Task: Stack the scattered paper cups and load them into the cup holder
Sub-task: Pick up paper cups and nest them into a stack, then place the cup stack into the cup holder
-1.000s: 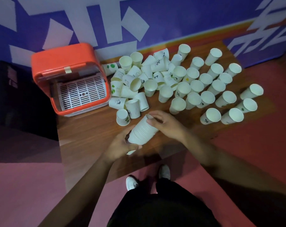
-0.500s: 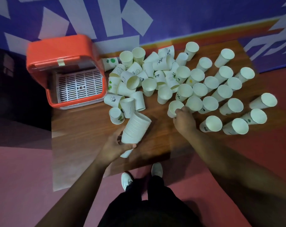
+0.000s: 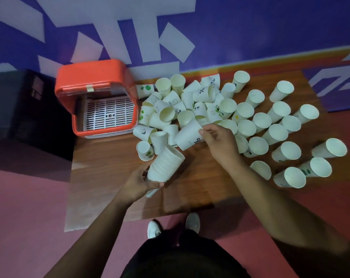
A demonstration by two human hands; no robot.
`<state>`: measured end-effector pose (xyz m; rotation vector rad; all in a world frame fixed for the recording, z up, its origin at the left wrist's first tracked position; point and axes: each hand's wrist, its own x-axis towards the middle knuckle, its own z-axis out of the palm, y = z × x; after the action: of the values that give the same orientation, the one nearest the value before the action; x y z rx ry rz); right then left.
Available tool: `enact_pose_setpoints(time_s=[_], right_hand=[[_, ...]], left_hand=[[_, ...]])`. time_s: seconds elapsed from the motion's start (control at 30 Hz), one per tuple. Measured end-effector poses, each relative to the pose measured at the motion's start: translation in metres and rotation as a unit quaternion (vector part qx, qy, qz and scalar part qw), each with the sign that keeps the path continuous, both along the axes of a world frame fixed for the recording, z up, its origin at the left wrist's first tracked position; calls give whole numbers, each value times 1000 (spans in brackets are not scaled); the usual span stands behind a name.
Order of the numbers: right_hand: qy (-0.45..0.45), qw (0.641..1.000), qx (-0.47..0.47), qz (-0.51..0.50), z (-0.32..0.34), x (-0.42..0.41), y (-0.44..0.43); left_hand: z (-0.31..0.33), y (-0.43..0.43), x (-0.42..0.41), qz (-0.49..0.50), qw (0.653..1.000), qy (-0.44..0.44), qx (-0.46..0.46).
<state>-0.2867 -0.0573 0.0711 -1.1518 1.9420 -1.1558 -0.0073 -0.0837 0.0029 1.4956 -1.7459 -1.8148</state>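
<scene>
Fingers (image 3: 210, 129) of right hand (image 3: 220, 142) pinch single printed cup (image 3: 187, 136), tilted, lifted just over the toppled pile (image 3: 182, 101). Left hand (image 3: 138, 184) has thumb and fingers curled round nested stack (image 3: 166, 166); the stack leans, its open mouth near the held cup but not touching it. Upright cups (image 3: 280, 109) stand in loose rows on the right of the wooden table (image 3: 110, 177). Orange cup holder (image 3: 95, 77) sits at the table's far left by the wall, white slotted tray showing inside.

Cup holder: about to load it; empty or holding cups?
Empty, as far as visible: the cup holder shows only its white slatted tray.
</scene>
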Motion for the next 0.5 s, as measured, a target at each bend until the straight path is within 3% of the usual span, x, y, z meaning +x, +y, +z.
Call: enact_pose_setpoints(time_s=[0.2,0.3,0.43,0.5], right_hand=[[-25,986,8,163,18,32,-17],[-17,981,-8,195,10,60,-21],[-205,954,45,215,15,101,-30],[-229,946,51,226,19,118,-40]], left_hand=[[19,0,9,42,998,42,-30],[28,4,19,89,993,68,-31],[33,3,39,127,988,77,-38],[33,-2,54,143,985,81,-50]])
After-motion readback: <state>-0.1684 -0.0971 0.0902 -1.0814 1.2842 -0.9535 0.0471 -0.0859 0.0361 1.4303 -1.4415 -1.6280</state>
